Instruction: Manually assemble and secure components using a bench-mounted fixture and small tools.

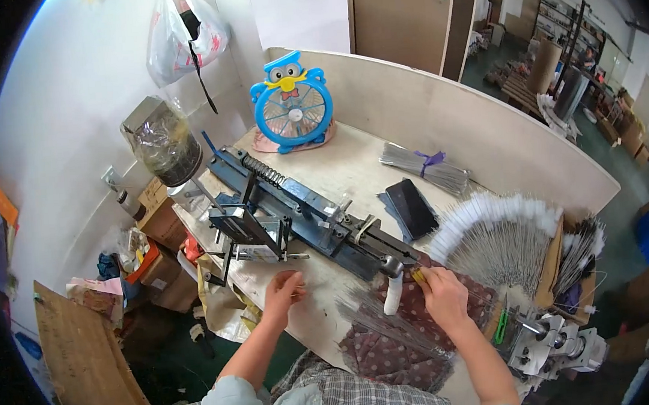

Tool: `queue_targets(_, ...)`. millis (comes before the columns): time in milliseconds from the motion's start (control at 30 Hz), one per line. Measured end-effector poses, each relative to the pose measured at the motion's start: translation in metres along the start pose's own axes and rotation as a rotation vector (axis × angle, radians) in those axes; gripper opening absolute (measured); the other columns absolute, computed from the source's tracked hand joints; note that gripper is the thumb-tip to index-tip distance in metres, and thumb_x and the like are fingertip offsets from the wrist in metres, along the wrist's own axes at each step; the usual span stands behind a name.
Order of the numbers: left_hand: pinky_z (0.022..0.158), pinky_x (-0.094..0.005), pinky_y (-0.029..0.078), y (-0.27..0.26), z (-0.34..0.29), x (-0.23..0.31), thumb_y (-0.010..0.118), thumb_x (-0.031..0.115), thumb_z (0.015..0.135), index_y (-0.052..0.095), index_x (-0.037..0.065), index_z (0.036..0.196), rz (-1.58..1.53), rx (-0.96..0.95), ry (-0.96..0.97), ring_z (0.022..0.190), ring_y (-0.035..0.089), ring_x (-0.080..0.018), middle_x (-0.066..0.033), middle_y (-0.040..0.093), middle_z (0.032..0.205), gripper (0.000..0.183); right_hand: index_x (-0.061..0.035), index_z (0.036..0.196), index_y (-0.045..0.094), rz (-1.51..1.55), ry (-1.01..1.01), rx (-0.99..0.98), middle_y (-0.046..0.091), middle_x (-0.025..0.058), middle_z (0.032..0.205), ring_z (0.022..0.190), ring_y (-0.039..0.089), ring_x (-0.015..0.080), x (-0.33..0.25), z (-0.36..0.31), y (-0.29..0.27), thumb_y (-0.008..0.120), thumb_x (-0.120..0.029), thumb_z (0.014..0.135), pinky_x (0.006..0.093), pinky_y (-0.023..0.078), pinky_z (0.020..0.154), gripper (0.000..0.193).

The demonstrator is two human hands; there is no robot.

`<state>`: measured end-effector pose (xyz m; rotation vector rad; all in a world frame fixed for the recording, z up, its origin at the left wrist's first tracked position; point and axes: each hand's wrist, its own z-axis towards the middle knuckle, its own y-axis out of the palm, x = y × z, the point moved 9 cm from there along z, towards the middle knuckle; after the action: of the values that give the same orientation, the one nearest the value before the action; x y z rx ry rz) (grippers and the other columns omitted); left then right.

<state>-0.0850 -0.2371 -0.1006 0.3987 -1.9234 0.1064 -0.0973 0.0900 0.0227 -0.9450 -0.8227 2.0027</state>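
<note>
Head view: a workbench is shown with 2 bare hands above it. The left hand (283, 294) is seen just left of the lower centre of the frame, with its fingers loosely curled and its thumb near the fingertips; whether anything thin is held cannot be told. The right hand (445, 296) is placed right of the lower centre, its fingers bent inward; a small yellow piece (419, 277) shows at its fingertips, but whether it is gripped cannot be told.

Between the hands, nearer the right, the white-wrapped lever handle (393, 295) is seen pointing downward at the lower end of a long blue-black metal bench machine (305, 198). The machine is laid diagonally across the centre, and a steel coil spring (263, 170) is mounted near its upper end. Below the handle, loose thin grey wires (405, 336) are strewn over a brown polka-dot cloth (369, 361).

At right of centre, a wide fan of white-tipped thin wires (497, 254) is spread out. Above and left of it, a black rectangular phone (413, 205) is laid on the pale tabletop (359, 159), beneath a wire bundle tied with a purple ribbon (431, 162). A green-handled tool (501, 327) and a silver metal device (560, 348) are situated at lower right. At upper centre, a blue duck-shaped fan (294, 115) is stood upright.
</note>
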Motion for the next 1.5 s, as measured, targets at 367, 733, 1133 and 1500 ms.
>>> queue_targets(367,0.06,-0.0245,0.046,-0.136,-0.031,0.021,0.067,0.013,0.077,0.046,0.002,0.122,-0.161,0.616,0.318,0.073,0.059,-0.0132,-0.0043,0.057,0.09,0.051,-0.0071,0.101,0.063,-0.034,0.201,-0.264,0.057,0.0072,0.088,0.088,0.055,0.026,0.017,-0.003,0.018,0.067,-0.016,0.074,0.0362,0.046,0.074,0.029)
queue_targets(733,0.063,-0.0309,0.047,-0.021,0.001,-0.008,0.06,0.034,0.083,0.053,0.007,0.106,-0.372,0.007,-0.145,0.075,0.058,-0.019,-0.0086,0.06,0.094,0.036,-0.0068,0.097,0.062,-0.059,0.222,-0.23,0.058,0.0077,0.089,0.089,0.055,0.0273,0.014,-0.008,0.024,0.067,-0.014,0.072,0.036,0.046,0.074,0.026)
queue_targets(1133,0.059,-0.0258,0.038,0.049,-0.01,0.039,0.056,0.024,0.089,0.058,0.002,0.08,-0.207,-0.139,-0.277,0.057,0.045,-0.0121,-0.0006,0.055,0.069,0.024,-0.0064,0.079,0.057,0.028,0.111,-0.004,0.053,0.008,0.083,0.085,0.052,0.0261,0.028,-0.015,0.046,0.065,-0.019,0.068,0.0376,0.045,0.07,0.019)
queue_targets(1500,0.062,-0.0306,0.045,0.029,0.03,0.011,0.05,0.023,0.091,0.058,0.002,0.084,-0.469,-0.261,-0.338,0.054,0.047,-0.0153,-0.0051,0.052,0.063,0.024,-0.0059,0.069,0.058,0.128,-0.019,0.026,0.053,0.0085,0.076,0.079,0.054,0.0266,0.002,-0.051,-0.018,0.065,-0.021,0.067,0.0379,0.046,0.064,0.017)
